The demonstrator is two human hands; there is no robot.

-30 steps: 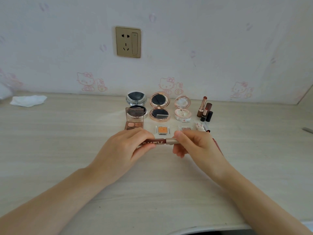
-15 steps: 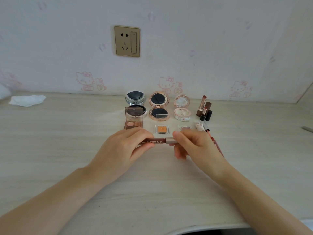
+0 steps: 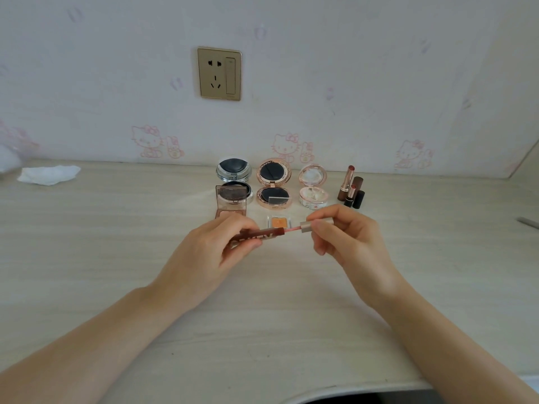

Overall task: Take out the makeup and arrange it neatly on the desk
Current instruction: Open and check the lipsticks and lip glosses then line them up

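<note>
My left hand grips a dark red lip gloss tube held level above the desk. My right hand pinches its metallic cap, drawn a little out of the tube so a pink wand stem shows between them. Behind stand a silver compact, a rose-gold compact and a pale pink compact, all with lids up. A brown eyeshadow palette and a small orange eyeshadow pan lie in front of them. Uncapped lipsticks stand at the right.
A crumpled white tissue lies at the far left of the wooden desk. A grey stick-like object pokes in at the right edge. A gold wall socket sits above the row. The desk's front edge curves below my arms.
My right hand has pulled the cap away from the tube to the right, baring the pink wand stem. Both hands sit slightly higher in view.
</note>
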